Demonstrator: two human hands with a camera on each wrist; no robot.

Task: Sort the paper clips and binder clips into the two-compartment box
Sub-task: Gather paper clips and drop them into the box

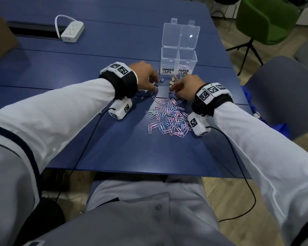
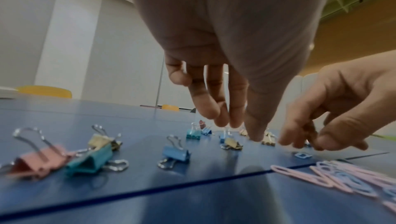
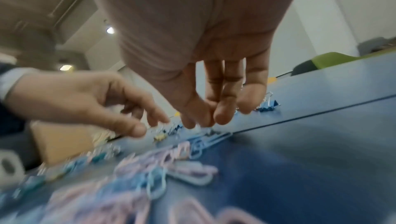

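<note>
A clear two-compartment box [image 1: 178,50] stands open at the far right, labelled BINDER CLIPS on the left and PAPER CLIPS on the right. A few paper clips [image 1: 182,66] lie in the right compartment. A pile of pink and blue paper clips [image 1: 169,118] covers the table in front of me. Small coloured binder clips [image 1: 167,81] lie scattered just before the box; a pink one [image 2: 40,160], a teal one [image 2: 92,160] and a blue one [image 2: 175,153] show close up. My left hand [image 1: 155,86] [image 2: 242,129] points its fingers down among them, holding nothing. My right hand [image 1: 172,92] [image 3: 201,121] hangs fingers-down beside a blue paper clip [image 2: 302,155].
A white power strip [image 1: 72,31] sits at the far left by a cable slot. A brown cardboard box [image 1: 0,32] stands at the left edge. A green chair [image 1: 268,20] and a grey chair [image 1: 283,96] stand to the right. The table's near edge [image 1: 149,173] runs just above my lap.
</note>
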